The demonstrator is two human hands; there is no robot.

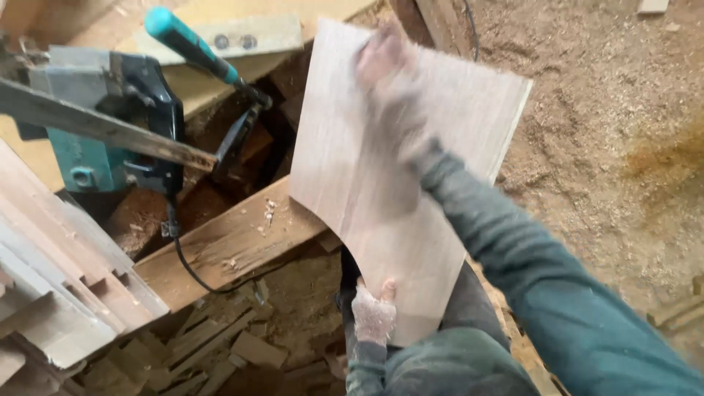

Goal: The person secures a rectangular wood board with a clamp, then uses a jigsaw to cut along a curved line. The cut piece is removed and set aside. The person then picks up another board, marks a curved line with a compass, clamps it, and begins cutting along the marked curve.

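**Wood panel held in two hands over a sawdust floor**

I see one thin, pale wood panel (389, 169) held up in front of the body. Its long axis runs from the lower near edge, by my lap, up and away toward the top of the view, tilted slightly right. The left edge is cut in a concave curve; the right edge is straight.

My left hand (374, 314), dusted with sawdust, grips the panel's lower edge, thumb on the face. My right hand (389, 66) lies on the upper face; it is blurred, so I cannot tell whether it is clenched or flat.

Just left of the panel, one plank (227, 246) lies diagonally. Beyond it stands one teal power saw (110, 125) with a teal-handled lever (191, 44) and one black cord (183, 257). Stacked boards (59, 286) fill the left edge. Sawdust floor (609, 132) lies to the right. No labels are legible.
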